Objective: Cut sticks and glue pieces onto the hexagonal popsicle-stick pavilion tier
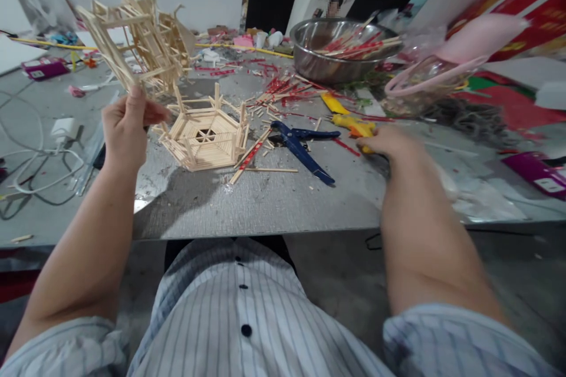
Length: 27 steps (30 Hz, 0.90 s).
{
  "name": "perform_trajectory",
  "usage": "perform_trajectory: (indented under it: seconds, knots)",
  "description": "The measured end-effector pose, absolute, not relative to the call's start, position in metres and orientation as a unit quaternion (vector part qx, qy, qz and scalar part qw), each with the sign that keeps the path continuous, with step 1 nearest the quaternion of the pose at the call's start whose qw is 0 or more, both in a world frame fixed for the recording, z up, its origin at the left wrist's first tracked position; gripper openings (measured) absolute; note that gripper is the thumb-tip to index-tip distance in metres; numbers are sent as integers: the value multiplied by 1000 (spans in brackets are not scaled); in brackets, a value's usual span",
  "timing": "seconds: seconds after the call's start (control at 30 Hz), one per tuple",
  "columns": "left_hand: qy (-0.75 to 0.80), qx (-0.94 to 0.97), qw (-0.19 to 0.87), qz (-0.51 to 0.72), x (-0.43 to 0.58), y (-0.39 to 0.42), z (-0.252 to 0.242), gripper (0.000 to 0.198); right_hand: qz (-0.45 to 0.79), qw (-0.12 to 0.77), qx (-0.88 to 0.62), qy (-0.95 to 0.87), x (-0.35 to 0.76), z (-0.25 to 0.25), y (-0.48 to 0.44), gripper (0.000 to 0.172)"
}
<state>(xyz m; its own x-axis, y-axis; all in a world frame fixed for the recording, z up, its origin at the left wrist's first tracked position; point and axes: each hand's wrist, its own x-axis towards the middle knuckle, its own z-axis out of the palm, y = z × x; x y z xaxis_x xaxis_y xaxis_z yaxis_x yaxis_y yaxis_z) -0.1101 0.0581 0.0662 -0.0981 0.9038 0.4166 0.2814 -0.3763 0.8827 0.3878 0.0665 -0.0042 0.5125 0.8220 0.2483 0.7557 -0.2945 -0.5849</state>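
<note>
My left hand [126,126] is closed around the lower edge of a wooden-stick tower frame [139,44], which it holds up tilted above the table. Just right of that hand, a hexagonal wooden-stick base [204,134] rests on the grey table [265,194]. My right hand [389,144] lies blurred on the table, fingers curled over the end of yellow-handled pliers [351,122]. Blue-handled cutters [303,144] lie between the base and my right hand. Loose sticks [252,156], some red-tipped, lie beside the base.
A steel bowl [336,50] of red-tipped sticks stands at the back. A clear container with a pink rim [424,79] lies to its right. White cables and a charger [62,129] sit at the left. Stick offcuts litter the far table. A purple box [537,172] lies at the right.
</note>
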Motion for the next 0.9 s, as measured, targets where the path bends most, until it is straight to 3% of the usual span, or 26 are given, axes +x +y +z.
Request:
perform_trajectory:
  seconds: [0.1, 0.2, 0.3, 0.47, 0.53, 0.6, 0.7, 0.9]
  knots:
    - [445, 612, 271, 594, -110, 61, 66, 52, 96, 249, -879, -394, 380, -3, 72, 52]
    - [401, 590, 247, 656, -110, 67, 63, 57, 164, 257, -892, -333, 372, 4, 66, 34]
    - [396, 591, 252, 656, -113, 71, 58, 54, 249, 325, -865, -289, 364, 12, 56, 19]
    - [403, 580, 242, 665, -121, 75, 45, 50, 284, 457, -790, -295, 342, 43, 36, 16]
    - [400, 582, 236, 668, -122, 79, 39, 51, 306, 570, -697, -310, 328, 60, 28, 20]
    - [394, 594, 228, 663, -122, 81, 34, 50, 305, 619, -641, -337, 312, 76, 20, 21]
    - [388, 615, 226, 648, -119, 82, 30, 53, 350, 569, -609, -428, 284, 95, 11, 10]
    - [417, 639, 216, 609, -115, 79, 27, 55, 405, 484, -501, -592, 219, 112, 4, 26]
